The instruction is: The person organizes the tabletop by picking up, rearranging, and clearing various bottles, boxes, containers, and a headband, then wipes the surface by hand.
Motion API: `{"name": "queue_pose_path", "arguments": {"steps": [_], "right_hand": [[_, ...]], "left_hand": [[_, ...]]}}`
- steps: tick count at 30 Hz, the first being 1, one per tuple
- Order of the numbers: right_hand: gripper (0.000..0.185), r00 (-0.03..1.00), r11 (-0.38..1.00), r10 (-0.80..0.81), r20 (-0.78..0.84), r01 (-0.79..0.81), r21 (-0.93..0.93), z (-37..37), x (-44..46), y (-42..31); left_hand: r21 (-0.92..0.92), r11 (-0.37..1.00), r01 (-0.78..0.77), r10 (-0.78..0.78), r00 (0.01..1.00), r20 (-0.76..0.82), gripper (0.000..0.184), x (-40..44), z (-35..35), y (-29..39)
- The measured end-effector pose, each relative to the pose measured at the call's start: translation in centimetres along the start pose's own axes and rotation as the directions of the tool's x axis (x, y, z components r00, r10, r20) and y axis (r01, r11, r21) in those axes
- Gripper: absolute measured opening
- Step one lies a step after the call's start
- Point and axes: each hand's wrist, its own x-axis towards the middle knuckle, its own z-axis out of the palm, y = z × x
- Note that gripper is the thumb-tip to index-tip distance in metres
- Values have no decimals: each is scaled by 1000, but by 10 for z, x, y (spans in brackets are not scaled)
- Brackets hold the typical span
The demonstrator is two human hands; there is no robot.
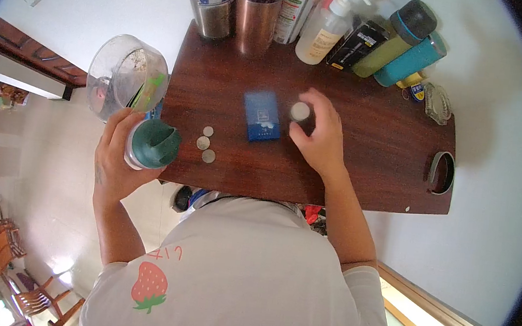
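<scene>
My left hand [119, 151] is wrapped round a pale cup with a dark green lid [155, 143], held by the table's left edge. Over the tabletop, the thumb and fingers of my right hand [322, 134] curve round a small dark cylinder with a pale round top [301, 112]; its lower part is hard to make out. Between the hands lies a flat blue packet [262, 117], its upper part blurred. Three coins, a top one [208, 131], a middle one [203, 143] and a lower one [209, 156], lie on the wood near the green-lidded cup.
A clear plastic tub [123, 53] stands at the left edge of the dark wooden table [376, 156]. Along the back are a copper flask [256, 22], a pump bottle [320, 37], a black box [357, 44] and a teal bottle [410, 59]. A curved band [442, 174] lies right.
</scene>
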Motion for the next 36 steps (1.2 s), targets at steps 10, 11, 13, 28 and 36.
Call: {"name": "queue_pose_path", "arguments": {"steps": [10,11,13,28,36], "right_hand": [[61,945,959,-25,326,115,-260,25,2,-50],[59,952,967,-81,294,147,-209,23,-5,-47],[53,969,975,-127,210,161,-151,14,-15,-48],[36,973,978,46,226,2,-208,-37,-28,8],[37,890,887,400,-219,-436,-152,-63,26,66]], "left_hand": [[-44,999,-1,2,999,38,67,1,8,4],[-43,999,15,-14,999,38,67,0,7,3],[-13,1000,17,-17,999,40,70,-3,6,-2],[-41,998,44,-42,998,49,73,-3,11,-7],[-19,999,36,-35,998,57,73,-1,10,-4]]}}
